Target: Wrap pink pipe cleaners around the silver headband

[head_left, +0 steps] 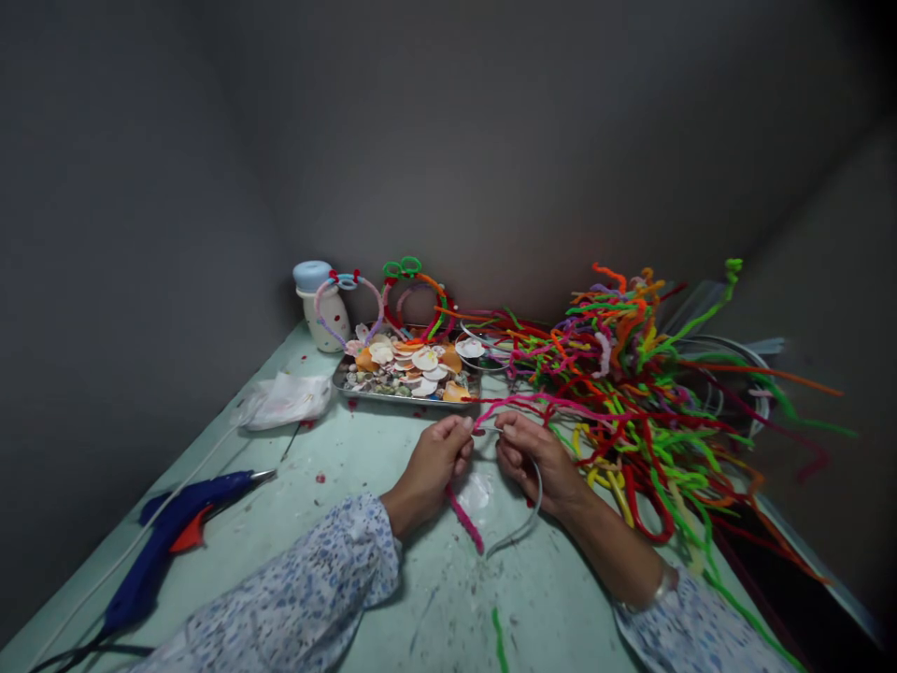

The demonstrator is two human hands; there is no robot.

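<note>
My left hand [435, 460] and my right hand [533, 453] meet at the middle of the pale green table [336, 486], both pinched on a thin grey headband [522, 529] partly wrapped in a pink pipe cleaner [465, 521]. The wrapped pink end hangs below my left hand. The bare grey arc curves down under my right hand. A loose pink strand runs from my fingers toward the pile on the right.
A big heap of coloured pipe cleaners [631, 393] fills the right side. A metal tray of shells [406, 369] stands behind my hands, with finished headbands [382, 299] and a white jar [319, 308] behind it. A blue glue gun [175, 528] and crumpled plastic [284, 400] lie left.
</note>
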